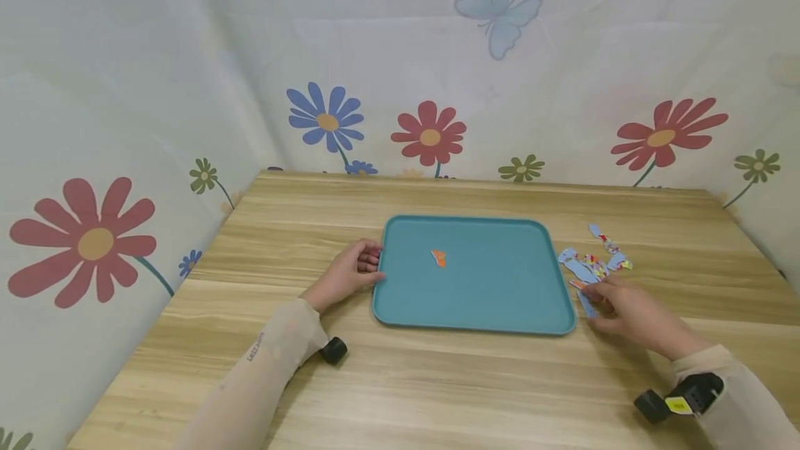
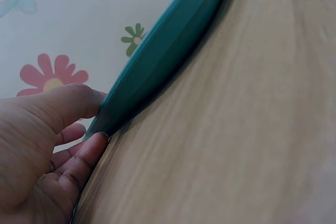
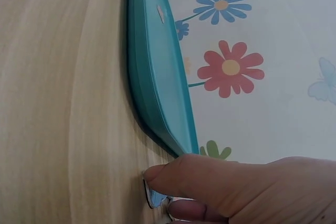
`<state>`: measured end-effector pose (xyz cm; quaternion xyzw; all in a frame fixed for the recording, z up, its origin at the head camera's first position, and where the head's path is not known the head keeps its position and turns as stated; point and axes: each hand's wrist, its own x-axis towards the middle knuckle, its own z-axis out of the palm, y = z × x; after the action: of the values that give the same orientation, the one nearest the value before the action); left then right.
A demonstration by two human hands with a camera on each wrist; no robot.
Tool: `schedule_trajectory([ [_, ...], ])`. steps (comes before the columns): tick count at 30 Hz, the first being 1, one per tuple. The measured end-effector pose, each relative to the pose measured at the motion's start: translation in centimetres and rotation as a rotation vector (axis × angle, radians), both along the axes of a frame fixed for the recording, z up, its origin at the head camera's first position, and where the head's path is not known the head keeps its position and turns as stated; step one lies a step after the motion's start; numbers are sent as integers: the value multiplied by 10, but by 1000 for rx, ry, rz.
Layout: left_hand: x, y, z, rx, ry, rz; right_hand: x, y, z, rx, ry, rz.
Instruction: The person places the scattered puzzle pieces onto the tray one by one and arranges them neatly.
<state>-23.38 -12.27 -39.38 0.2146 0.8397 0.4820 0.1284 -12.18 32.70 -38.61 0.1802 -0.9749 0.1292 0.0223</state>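
Note:
A teal tray point(image 1: 475, 276) lies flat on the wooden table. At its left side my left hand point(image 1: 348, 271) grips the rim point(image 2: 152, 56) between thumb and fingers. On the tray, left of its middle, is a small orange puzzle piece point(image 1: 439, 258). To the right of the tray, my right hand point(image 1: 634, 314) reaches into a loose group of flat puzzle pieces point(image 1: 581, 269), light blue with multicoloured patches. Its thumb and fingers pinch a light blue piece point(image 3: 156, 198), which the right wrist view shows in part. An orange-marked piece point(image 1: 578, 285) lies by the fingertips.
The wooden table point(image 1: 437, 387) stands against a light cloth backdrop point(image 1: 375, 33) printed with flowers and a butterfly. More puzzle pieces point(image 1: 603, 238) trail toward the back right. Each wrist carries a black camera point(image 1: 678, 398).

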Motion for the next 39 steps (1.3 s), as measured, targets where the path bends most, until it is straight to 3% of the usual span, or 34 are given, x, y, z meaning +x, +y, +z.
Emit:
schedule_trajectory([
  [4,4,0,6,1,5,-4,-2,0,2,4,-23,-1],
  [15,5,1,7,9,0,-1,-3,3,-2,-5,-12,-3],
  [17,4,0,5,3,0,1,-3,3,-3,-5,-3,-3],
  [25,-16,-5,-27,-7,16,14,1,0,-4,17,47,1],
  [39,-18,-9,-30,25,78,-18,2,-1,-5,57,46,-30],
])
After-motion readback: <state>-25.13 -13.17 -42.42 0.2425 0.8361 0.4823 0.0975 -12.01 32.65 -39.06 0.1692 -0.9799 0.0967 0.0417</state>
